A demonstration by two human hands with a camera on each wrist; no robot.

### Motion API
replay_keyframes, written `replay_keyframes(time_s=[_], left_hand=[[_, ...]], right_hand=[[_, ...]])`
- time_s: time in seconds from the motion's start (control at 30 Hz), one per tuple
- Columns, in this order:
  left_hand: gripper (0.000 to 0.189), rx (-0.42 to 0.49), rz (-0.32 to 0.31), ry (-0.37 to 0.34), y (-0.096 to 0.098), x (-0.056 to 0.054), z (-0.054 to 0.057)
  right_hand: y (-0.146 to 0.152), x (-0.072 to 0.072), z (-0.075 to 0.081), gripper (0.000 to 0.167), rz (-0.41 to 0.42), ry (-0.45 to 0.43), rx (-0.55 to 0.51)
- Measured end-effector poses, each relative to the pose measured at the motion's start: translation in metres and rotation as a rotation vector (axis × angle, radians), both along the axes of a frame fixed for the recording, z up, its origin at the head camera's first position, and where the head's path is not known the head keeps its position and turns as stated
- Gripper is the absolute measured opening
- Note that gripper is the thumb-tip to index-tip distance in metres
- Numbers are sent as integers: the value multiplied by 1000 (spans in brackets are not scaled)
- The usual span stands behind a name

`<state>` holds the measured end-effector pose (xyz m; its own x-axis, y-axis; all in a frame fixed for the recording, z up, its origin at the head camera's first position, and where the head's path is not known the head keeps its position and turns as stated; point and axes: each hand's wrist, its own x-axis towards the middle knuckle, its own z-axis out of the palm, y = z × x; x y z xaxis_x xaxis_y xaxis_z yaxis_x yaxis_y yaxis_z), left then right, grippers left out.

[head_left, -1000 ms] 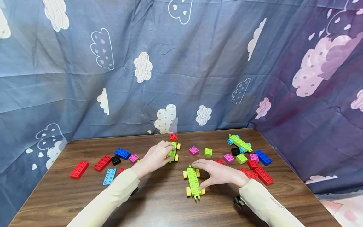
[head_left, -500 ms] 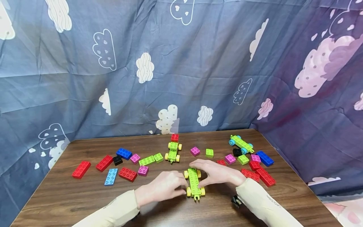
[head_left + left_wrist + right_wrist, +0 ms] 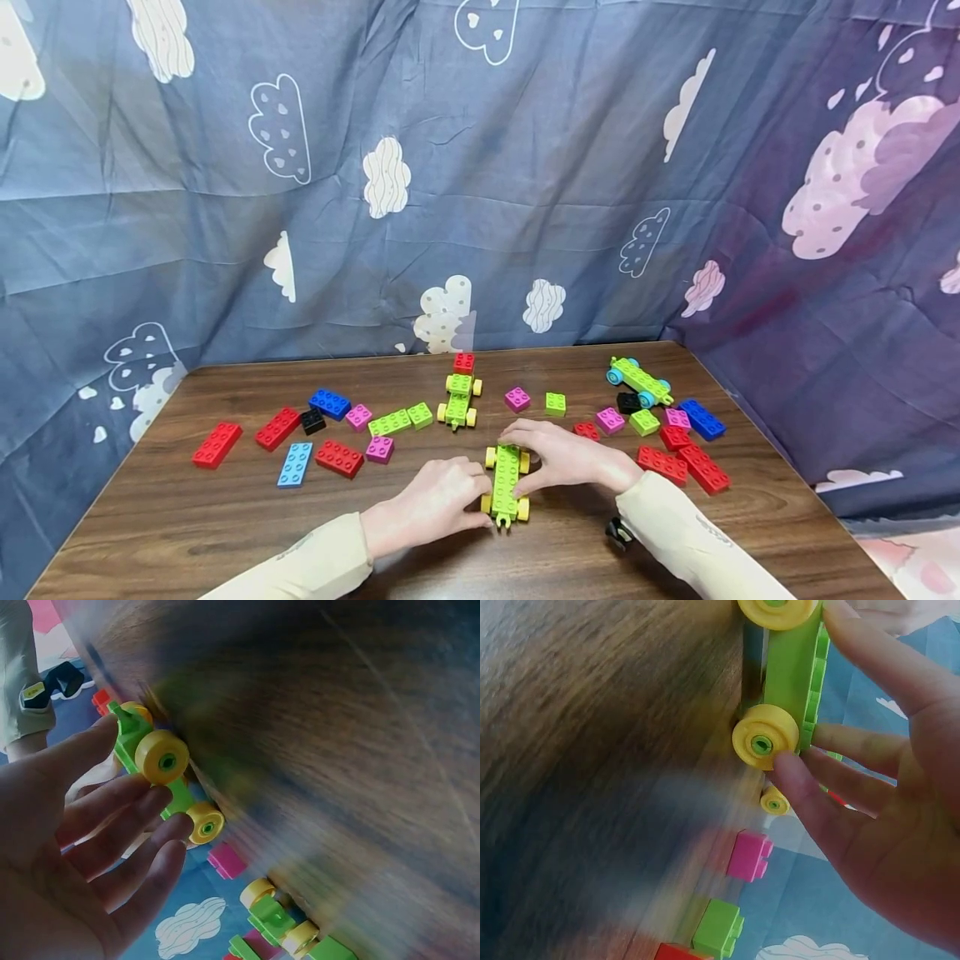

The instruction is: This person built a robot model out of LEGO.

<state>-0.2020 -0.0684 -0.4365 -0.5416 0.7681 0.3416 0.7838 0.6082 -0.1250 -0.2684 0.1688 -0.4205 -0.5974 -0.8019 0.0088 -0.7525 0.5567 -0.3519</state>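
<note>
A lime-green toy car base (image 3: 506, 487) with yellow wheels and a studded top stands between my two hands, its forked hitch toward me. My left hand (image 3: 446, 500) is at its left side, fingertips touching a yellow wheel (image 3: 162, 757) and thumb beside the hitch. From the right, my right hand (image 3: 566, 454) holds the base, thumb on its near right side and fingers round its far end. A fingertip lies against the front yellow wheel (image 3: 766, 736) in the right wrist view. The base's far end is partly hidden by the right fingers.
Behind stands another green car (image 3: 458, 400) with yellow wheels, a red brick (image 3: 463, 362) at its far end. Left lie red bricks (image 3: 339, 458), a light blue brick (image 3: 295, 464) and several others. Right are more bricks and a green car base (image 3: 640, 381) with blue wheels. A cloud-patterned curtain (image 3: 480, 183) hangs behind.
My left hand has come back from the rear car to the near base's left side. The near base has shifted slightly left and turned a little, with my right hand still at it.
</note>
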Motion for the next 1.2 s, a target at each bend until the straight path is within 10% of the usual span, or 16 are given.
replay_keyframes(time_s=[0.57,1.2], left_hand=[[16,62,76,-29,-14,-14,-3],[25,53,110,-11,-13,-11,-3]], right_hand=[[10,-5,-1,33,18,-2,-58],[13,4,2,47,16,-96,-23]])
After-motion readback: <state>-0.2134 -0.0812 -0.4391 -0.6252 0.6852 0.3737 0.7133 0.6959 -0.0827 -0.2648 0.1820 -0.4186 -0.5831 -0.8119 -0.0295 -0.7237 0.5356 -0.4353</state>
